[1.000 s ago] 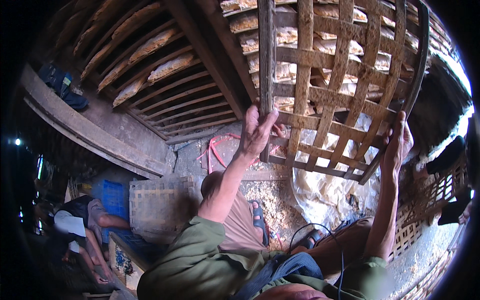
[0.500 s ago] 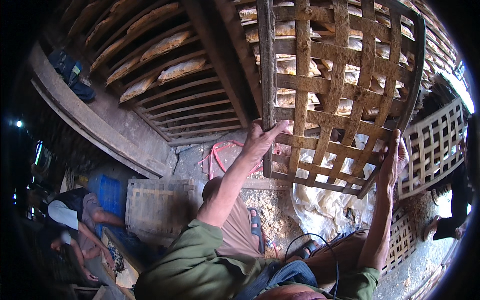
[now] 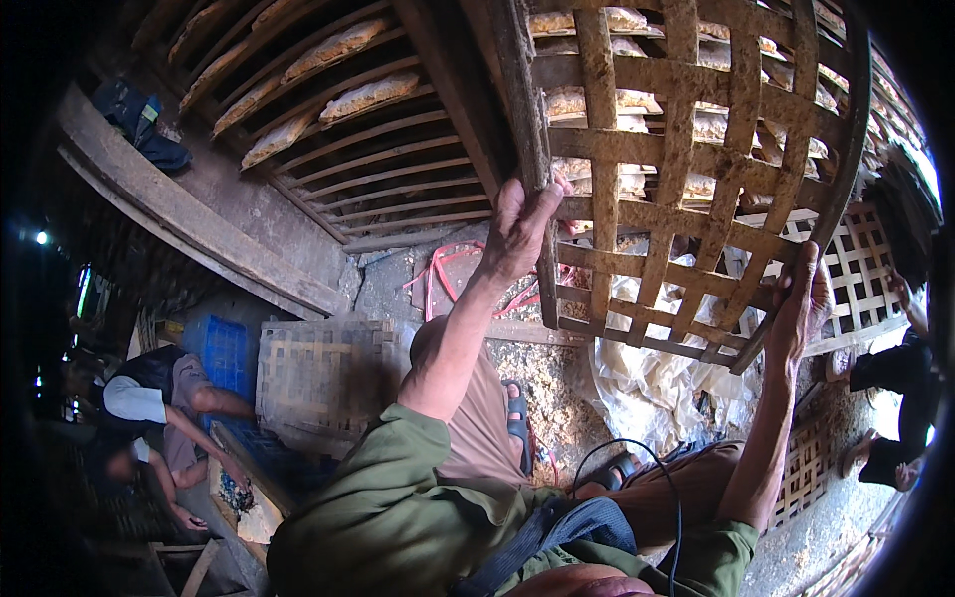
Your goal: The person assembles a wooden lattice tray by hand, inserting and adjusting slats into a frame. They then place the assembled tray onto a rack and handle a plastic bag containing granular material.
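Note:
A framed rack of woven bamboo slats [image 3: 679,109] is held up in front of me at an angle, brown and crusted with residue. My left hand [image 3: 519,231] is closed around the left side of its wooden frame. My right hand [image 3: 806,297] grips the lower right of the frame, its fingers partly hidden behind the rim. Through the gaps in the weave, shelves of pale, lumpy slabs show behind it. To the left, more slabs [image 3: 368,97] lie on slatted wooden shelves [image 3: 398,187].
Crumpled clear plastic sheeting [image 3: 637,383] and pink-red straps [image 3: 438,269] lie on the crumb-strewn ground. Another woven rack [image 3: 860,264] stands at right beside a person in dark trousers [image 3: 890,403]. At lower left, a person [image 3: 149,398] bends over a wooden box near a blue crate [image 3: 221,358].
The held rack has shifted upward and slightly right in view, both hands still on it. The rack at right has moved up and left, and the person there has come further into view.

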`<state>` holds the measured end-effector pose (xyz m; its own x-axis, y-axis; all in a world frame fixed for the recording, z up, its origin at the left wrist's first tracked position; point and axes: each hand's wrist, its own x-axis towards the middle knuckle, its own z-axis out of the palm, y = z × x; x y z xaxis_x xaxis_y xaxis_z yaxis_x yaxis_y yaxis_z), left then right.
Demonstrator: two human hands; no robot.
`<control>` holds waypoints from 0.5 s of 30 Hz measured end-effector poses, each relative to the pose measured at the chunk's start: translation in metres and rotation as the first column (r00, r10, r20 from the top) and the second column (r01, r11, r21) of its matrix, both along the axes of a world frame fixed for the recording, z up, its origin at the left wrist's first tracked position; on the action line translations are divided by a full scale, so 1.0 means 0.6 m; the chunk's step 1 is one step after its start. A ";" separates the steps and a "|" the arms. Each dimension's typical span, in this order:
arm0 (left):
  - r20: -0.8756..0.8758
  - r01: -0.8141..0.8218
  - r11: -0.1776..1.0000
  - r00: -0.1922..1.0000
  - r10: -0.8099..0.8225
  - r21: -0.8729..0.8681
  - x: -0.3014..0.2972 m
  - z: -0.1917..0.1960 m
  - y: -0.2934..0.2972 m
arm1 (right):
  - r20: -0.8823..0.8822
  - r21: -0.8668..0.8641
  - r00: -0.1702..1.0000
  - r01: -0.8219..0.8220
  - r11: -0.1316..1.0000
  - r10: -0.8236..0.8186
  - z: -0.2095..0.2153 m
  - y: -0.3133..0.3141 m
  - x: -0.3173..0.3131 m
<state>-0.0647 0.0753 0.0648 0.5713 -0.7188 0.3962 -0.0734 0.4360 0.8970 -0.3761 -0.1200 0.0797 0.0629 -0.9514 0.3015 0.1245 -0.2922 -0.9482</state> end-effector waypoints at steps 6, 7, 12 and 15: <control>0.223 -0.231 0.972 0.950 0.217 0.037 0.018 -0.001 -0.001 | -0.056 -0.065 0.998 -0.034 0.997 0.030 -0.009 -0.001 0.000; 0.139 -0.189 0.982 0.972 0.188 -0.008 0.016 0.001 -0.002 | -0.060 -0.070 0.997 -0.042 0.997 0.038 -0.013 0.001 0.003; -0.002 -0.014 0.989 1.000 0.014 -0.147 0.024 0.015 0.014 | -0.062 -0.059 0.998 -0.018 0.998 0.014 0.002 0.011 0.011; 0.112 -0.052 0.998 0.992 0.054 -0.018 0.025 0.021 0.014 | -0.037 -0.049 0.999 -0.010 0.999 0.008 0.002 0.008 0.014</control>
